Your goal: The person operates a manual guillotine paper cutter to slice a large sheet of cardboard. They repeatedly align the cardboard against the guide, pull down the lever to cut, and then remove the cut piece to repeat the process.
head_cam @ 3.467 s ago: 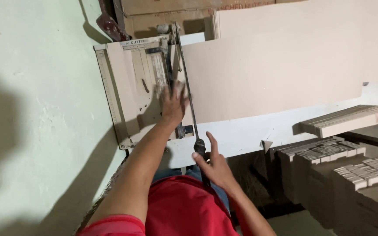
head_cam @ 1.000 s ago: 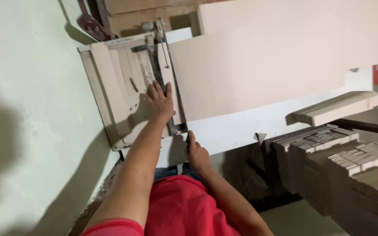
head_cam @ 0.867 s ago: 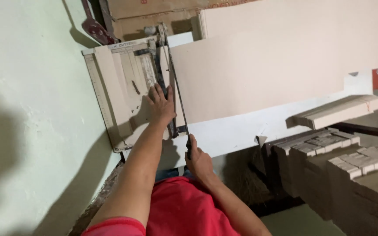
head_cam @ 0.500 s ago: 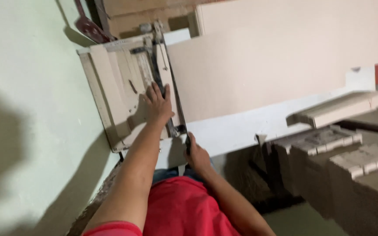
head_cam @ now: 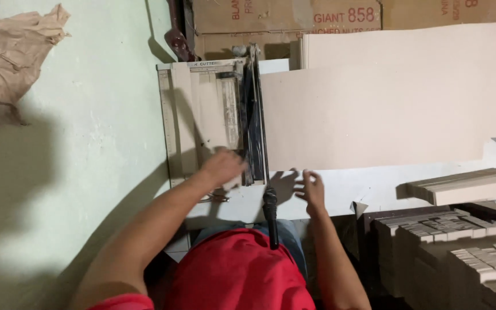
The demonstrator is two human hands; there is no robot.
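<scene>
A paper cutter [head_cam: 202,103] lies on a white table [head_cam: 374,186], its black blade arm [head_cam: 253,115] down and the black handle [head_cam: 269,209] pointing at my red shirt. A large tan cardboard sheet [head_cam: 385,109] stretches right from the blade. My left hand [head_cam: 222,166] is blurred over the near end of the cutter's board, beside the blade; what it holds is unclear. With its fingers spread, my right hand [head_cam: 311,186] rests empty at the near edge of the sheet, just right of the handle.
A pile of cut tan strips [head_cam: 466,186] lies on the table at the right. Stacks of bundled strips [head_cam: 448,241] stand below it. Cardboard boxes [head_cam: 282,17] sit behind the cutter. Crumpled brown paper [head_cam: 12,57] lies at the upper left on a pale green surface [head_cam: 87,143].
My right hand has let go of the cutter handle and moved right to the sheet's near edge. My left hand has slid from beside the blade toward the near end of the board.
</scene>
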